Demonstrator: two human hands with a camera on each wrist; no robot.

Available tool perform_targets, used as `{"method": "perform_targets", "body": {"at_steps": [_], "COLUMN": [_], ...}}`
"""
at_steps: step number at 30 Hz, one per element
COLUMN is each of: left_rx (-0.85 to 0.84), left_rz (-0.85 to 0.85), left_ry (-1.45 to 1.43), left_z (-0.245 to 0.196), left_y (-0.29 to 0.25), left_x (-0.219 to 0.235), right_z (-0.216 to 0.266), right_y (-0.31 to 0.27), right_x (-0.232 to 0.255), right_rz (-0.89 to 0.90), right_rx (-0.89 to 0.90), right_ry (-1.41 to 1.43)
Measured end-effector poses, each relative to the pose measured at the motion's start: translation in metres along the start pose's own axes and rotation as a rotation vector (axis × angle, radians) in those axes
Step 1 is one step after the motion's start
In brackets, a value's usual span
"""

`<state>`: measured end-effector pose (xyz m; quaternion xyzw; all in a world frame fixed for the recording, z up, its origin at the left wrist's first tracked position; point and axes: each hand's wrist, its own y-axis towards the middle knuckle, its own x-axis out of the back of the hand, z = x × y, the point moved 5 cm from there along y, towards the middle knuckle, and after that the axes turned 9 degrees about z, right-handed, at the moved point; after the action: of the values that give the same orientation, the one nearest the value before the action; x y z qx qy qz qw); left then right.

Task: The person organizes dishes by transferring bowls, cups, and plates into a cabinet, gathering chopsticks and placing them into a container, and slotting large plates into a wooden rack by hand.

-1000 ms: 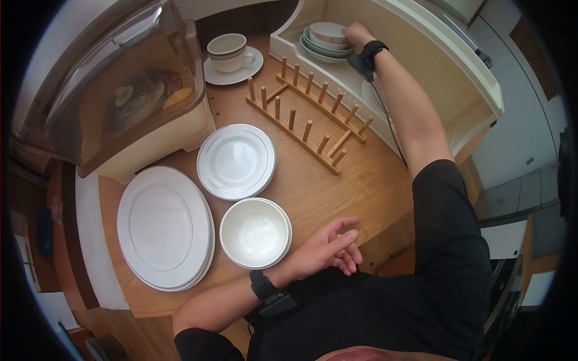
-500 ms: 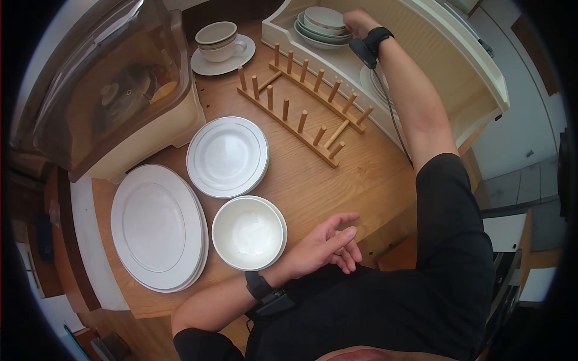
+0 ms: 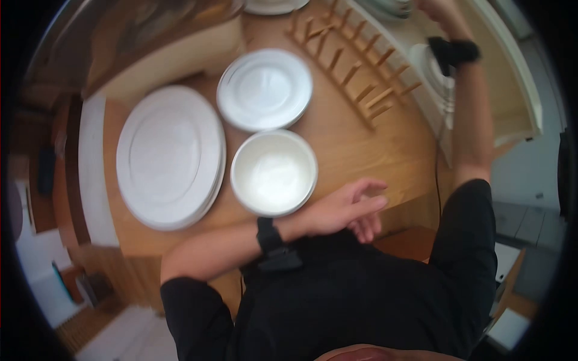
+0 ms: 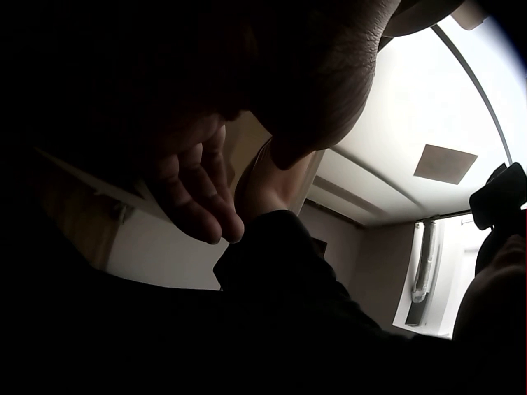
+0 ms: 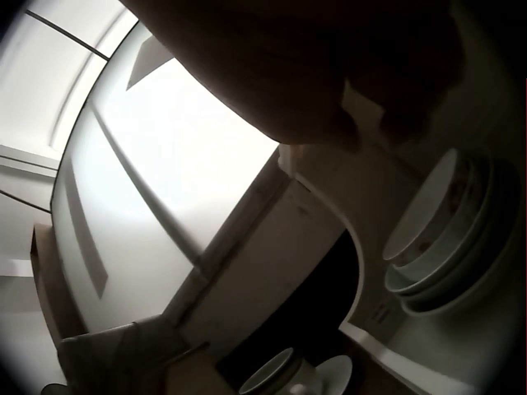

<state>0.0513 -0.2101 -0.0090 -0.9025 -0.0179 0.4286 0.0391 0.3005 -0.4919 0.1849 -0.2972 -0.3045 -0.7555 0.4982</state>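
My left hand [image 3: 346,210] hovers in front of my body with loosely bent fingers and nothing in it. Just left of it, a white bowl [image 3: 274,173] stands on the table. In the right wrist view my right hand [image 5: 329,74] is a dark shape, thumb and fingertips apart with no object between them. It is over the cream dish cabinet [image 5: 403,362], near a stack of bowls [image 5: 436,239]. Its fingers are cut off at the top of the head view. Beside my right forearm, white dishes [image 3: 430,66] lie inside the cabinet.
A wooden peg rack [image 3: 355,66] stands along the cabinet's front. Stacked oval plates [image 3: 168,156] and round plates [image 3: 265,90] lie on the table [image 3: 361,150]. Cups on a saucer [image 5: 333,374] stand further back, near a lidded bin [image 3: 174,60]. A cable [image 3: 438,174] hangs from my right wrist.
The head view has tilted down, so the table things sit higher in it and the cups have left the top. My right hand has moved away from the bowl stack's rim; the left stays still.
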Motion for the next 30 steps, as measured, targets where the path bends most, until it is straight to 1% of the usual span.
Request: {"method": "perform_targets", "body": {"at_steps": [1,2,3,5,6,7,8,9,10,11,12,14,15,16,17,18,20,22,24,25,26,28,30], "left_rx": [-0.001,-0.003,-0.003,-0.017,-0.002,-0.143,-0.284,-0.402,-0.524,-0.598,-0.677,-0.471,-0.306,-0.294,-0.199,-0.104,-0.076,0.043,0.022,-0.001,-0.003,-0.058,-0.090], "left_rz": [-0.011,-0.013,-0.038,-0.052,-0.061,-0.080,-0.085,-0.173,-0.257,-0.391,-0.530,-1.072,-1.157,-1.149,-1.153,-1.155,-1.134,-1.199,-1.215,-1.237,-1.234,-1.181,-1.181], "left_ry": [0.050,0.101,0.066,0.487,0.495,0.817,1.133,1.255,1.371,1.501,1.625,1.825,1.829,1.844,1.831,1.816,1.834,1.800,1.796,1.783,1.787,1.769,1.778], "left_z": [-0.003,-0.004,0.001,-0.002,-0.007,-0.024,-0.039,-0.056,-0.070,-0.080,-0.089,-0.104,-0.108,-0.108,-0.107,-0.104,-0.100,-0.098,-0.096,-0.095,-0.094,-0.090,-0.088], "left_y": [-0.002,-0.003,-0.003,-0.004,-0.012,-0.023,-0.035,-0.051,-0.069,-0.088,-0.108,-0.129,-0.131,-0.128,-0.126,-0.124,-0.120,-0.114,-0.108,-0.106,-0.103,-0.099,-0.097], "left_x": [-0.002,-0.006,-0.010,-0.020,-0.030,-0.050,-0.073,-0.094,-0.108,-0.107,-0.107,-0.099,-0.089,-0.085,-0.076,-0.068,-0.057,-0.050,-0.051,-0.052,-0.052,-0.054,-0.053], "right_z": [0.022,0.041,0.046,0.035,0.049,0.056,0.050,0.051,0.043,0.024,0.011,-0.006,-0.012,-0.021,-0.027,-0.030,-0.030,-0.030,-0.029,-0.029,-0.028,-0.023,-0.022], "right_y": [-0.031,-0.061,-0.088,-0.136,-0.173,-0.202,-0.222,-0.239,-0.254,-0.264,-0.272,-0.291,-0.298,-0.302,-0.303,-0.304,-0.306,-0.307,-0.307,-0.307,-0.307,-0.306,-0.305], "right_x": [-0.005,-0.015,-0.019,-0.043,-0.056,-0.066,-0.081,-0.087,-0.096,-0.110,-0.120,-0.135,-0.143,-0.147,-0.147,-0.147,-0.148,-0.148,-0.146,-0.145,-0.144,-0.142,-0.141], "right_rz": [0.055,0.166,0.324,0.453,0.606,0.730,0.837,0.910,0.925,0.912,0.861,0.866,0.860,0.772,0.681,0.671,0.646,0.624,0.606,0.629,0.651,0.638,0.626], "right_rx": [0.104,0.210,0.157,0.279,0.215,0.216,0.243,0.310,0.266,0.252,0.274,0.117,0.114,0.086,0.059,0.059,0.077,0.094,0.112,0.099,0.087,0.098,0.111], "right_ry": [0.076,0.248,0.284,0.344,0.353,0.307,0.326,0.292,0.320,0.374,0.353,0.463,0.481,0.480,0.476,0.488,0.540,0.538,0.527,0.516,0.504,0.468,0.435]}}
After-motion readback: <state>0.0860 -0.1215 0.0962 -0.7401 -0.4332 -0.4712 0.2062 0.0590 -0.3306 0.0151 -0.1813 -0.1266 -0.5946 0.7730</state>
